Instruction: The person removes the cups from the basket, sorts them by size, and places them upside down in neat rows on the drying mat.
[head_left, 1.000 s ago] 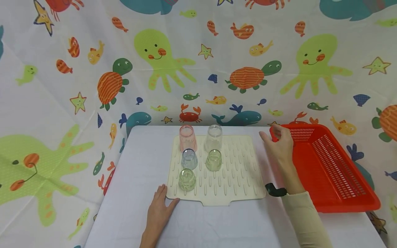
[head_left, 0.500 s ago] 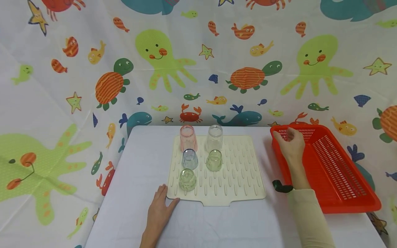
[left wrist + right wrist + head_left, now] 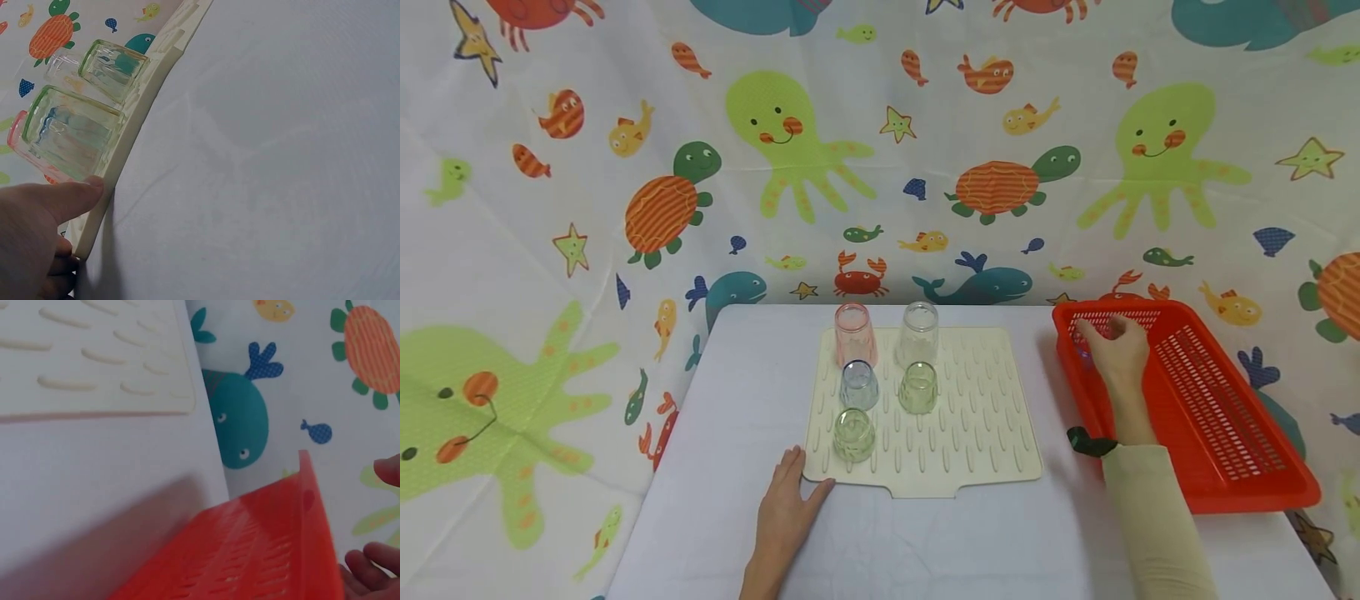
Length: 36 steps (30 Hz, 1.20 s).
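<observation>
My left hand (image 3: 784, 512) lies on the table against the near left corner of a cream draining mat (image 3: 966, 417), thumb along its front edge. The left wrist view shows that thumb (image 3: 78, 197) touching the mat's edge below a green glass (image 3: 72, 131). On the mat stand a pink tall glass (image 3: 853, 337), a clear tall glass (image 3: 917, 337), a blue short glass (image 3: 858, 387), a yellow-green glass (image 3: 918, 390) and a green glass (image 3: 853, 437). Inside the far left of the red basket (image 3: 1187, 492) is my right hand (image 3: 1122, 358), thumb and fingers apart. A small purple glint shows beside it.
The basket's raised left wall (image 3: 250, 544) stands between the right hand and the mat. White cloth (image 3: 752, 375) covers the table. A curtain (image 3: 880, 192) printed with sea animals hangs behind and at the sides.
My right hand has moved rightward from over the basket's far left rim into the basket. The left hand, mat and glasses stay in place.
</observation>
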Tool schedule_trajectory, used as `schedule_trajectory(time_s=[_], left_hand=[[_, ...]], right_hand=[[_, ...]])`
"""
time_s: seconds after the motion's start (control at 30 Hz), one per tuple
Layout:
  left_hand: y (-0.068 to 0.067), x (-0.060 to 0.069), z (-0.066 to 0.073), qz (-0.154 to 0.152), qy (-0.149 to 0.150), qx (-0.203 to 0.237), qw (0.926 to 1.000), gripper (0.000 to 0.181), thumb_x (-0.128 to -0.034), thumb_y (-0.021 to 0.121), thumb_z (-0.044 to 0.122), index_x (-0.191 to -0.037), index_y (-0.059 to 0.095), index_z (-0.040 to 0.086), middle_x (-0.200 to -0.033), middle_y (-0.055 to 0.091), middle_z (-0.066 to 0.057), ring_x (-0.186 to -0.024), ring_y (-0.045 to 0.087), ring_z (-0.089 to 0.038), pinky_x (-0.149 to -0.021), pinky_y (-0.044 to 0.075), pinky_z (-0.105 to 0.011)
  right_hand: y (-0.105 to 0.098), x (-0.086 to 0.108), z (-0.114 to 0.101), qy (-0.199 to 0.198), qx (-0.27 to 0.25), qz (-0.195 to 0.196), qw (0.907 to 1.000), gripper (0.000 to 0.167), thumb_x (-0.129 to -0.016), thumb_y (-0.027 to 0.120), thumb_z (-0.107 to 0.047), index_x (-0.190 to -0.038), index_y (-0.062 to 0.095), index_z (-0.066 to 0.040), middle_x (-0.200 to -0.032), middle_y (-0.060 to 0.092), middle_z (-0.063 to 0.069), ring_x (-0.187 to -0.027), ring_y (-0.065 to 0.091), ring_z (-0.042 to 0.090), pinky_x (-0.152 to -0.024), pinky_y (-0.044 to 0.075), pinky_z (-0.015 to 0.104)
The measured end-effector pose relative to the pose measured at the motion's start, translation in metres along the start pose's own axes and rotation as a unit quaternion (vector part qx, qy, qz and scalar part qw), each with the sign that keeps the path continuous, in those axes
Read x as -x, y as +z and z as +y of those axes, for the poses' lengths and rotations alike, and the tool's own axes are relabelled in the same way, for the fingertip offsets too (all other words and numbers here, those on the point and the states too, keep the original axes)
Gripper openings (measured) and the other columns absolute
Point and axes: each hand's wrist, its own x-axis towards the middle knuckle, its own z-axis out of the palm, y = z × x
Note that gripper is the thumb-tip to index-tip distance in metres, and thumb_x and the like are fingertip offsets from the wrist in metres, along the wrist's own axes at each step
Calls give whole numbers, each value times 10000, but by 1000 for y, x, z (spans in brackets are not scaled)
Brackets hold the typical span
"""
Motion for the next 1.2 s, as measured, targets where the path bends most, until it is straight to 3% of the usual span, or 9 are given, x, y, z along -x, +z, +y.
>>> schedule_trajectory(time_s=[0.4,0.83,1.2], left_hand=[[-1,0,1,77,60,49,9999,781,-879,756,407,-1443,474,-54,-1549,429,-228,-1458,379,-411,-1191,359,-552],[0,0,1,112,80,-46,9999,792,-877,754,423,-1444,473,-53,-1545,437,-226,-1458,384,-405,-1183,372,-551],[1,-1,0,65,1,-23,10000,782,-883,750,417,-1445,473,-51,-1550,431,-222,-1458,380,-410,-1185,365,-556]], right_hand=[[-9,-13,16,328,414,-568,9970,926,-943,621,-520,-1588,183,-20,-1607,297,249,-1394,359,428,-1161,400,603],[-5,-21,24,257,1031,-1025,9890,940,-947,637,-453,-1571,142,47,-1564,267,317,-1307,363,475,-1126,421,637],[-5,-27,24,-74,1298,-1239,9837,769,-971,625,-363,-1457,312,144,-1369,446,351,-1136,478,458,-1044,501,610]])
